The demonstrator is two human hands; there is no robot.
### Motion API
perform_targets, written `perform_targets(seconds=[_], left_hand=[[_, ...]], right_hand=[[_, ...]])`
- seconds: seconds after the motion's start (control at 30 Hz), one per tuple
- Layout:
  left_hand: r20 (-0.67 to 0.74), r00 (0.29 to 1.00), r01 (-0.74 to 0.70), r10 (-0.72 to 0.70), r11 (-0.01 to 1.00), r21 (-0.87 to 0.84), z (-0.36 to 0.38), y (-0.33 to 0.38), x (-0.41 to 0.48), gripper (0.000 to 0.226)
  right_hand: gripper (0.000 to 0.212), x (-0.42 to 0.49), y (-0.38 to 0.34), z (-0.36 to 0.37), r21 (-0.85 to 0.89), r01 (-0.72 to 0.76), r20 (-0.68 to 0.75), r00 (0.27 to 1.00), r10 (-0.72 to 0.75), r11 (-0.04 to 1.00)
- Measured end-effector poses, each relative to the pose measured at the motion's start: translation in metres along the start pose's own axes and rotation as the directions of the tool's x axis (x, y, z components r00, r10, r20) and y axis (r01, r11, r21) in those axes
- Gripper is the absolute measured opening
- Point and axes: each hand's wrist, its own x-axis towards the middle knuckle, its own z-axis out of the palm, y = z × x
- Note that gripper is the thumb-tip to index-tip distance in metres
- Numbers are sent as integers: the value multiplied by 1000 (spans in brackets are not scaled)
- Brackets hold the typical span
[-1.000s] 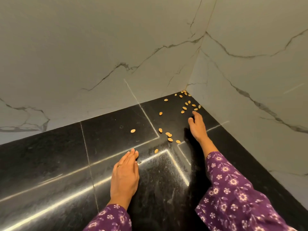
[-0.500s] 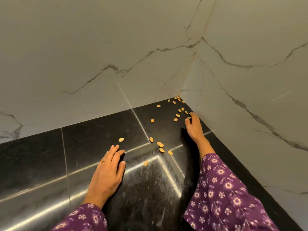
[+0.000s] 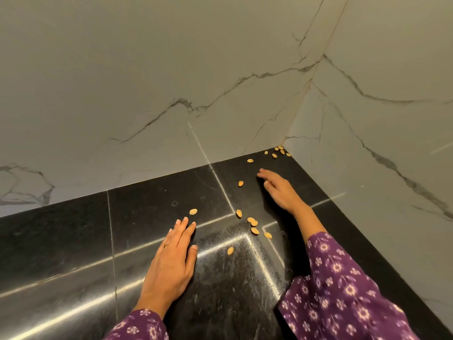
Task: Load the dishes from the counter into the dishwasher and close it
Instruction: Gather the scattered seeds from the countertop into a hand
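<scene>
While the left hand (image 3: 169, 263) lies flat on the black surface (image 3: 61, 241), fingers (image 3: 186, 231) straight and together, pointing at the back wall (image 3: 147, 82), the right hand (image 3: 282, 192) stretches toward the corner (image 3: 283, 144), fingers relaxed, slightly apart; shells (image 3: 255, 231) lie scattered between both.

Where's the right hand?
Head view, right of centre: right hand on the black counter, just short of the wall corner, tan bits scattered beyond and left of it.

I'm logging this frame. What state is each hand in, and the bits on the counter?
left hand: open, flat on the counter.
right hand: open, fingers stretched out, holding nothing.
tan bits: loose, scattered between the hands and into the corner.
</scene>
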Motion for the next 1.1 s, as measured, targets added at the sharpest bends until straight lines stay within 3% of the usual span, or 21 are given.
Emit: perform_targets(seconds=[0.07,0.17,0.23,0.33,0.4,0.5,0.63,0.87,1.03,1.1], left_hand=[[-4,1000,5,-5,1000,-4,0,0,0,62],[-3,1000,9,-9,1000,-6,0,0,0,62],[-7,1000,12,-12,1000,-3,-1,0,0,62],[-12,1000,9,-9,1000,1,-1,1,0,62],[-13,1000,6,-6,1000,5,0,2,0,61],[-16,1000,18,-18,1000,1,1,1,0,60],[-17,1000,10,-9,1000,25,3,-2,0,57],[-17,1000,-7,8,999,46,1,-1,1,55],[-13,1000,-9,10,1000,18,0,0,1,56],[-7,1000,-7,7,1000,14,1,0,2,56]], right_hand=[[33,-20,-7,3,38,112,88,989,-115,993],[27,-40,-15,-5,274,73,89,991,-101,959],[26,-34,-15,-20,381,31,-69,998,-6,924],[31,-2,-1,-41,367,-107,-235,951,203,924],[37,23,10,-49,391,-195,-278,907,318,900],[43,56,17,-49,400,-301,-227,883,412,866],[40,95,39,-37,275,-340,-95,921,377,899],[41,96,16,-29,112,-322,-90,939,333,940],[40,52,-10,-19,57,-157,70,986,153,986],[34,35,-14,-18,113,-84,132,989,69,990]])
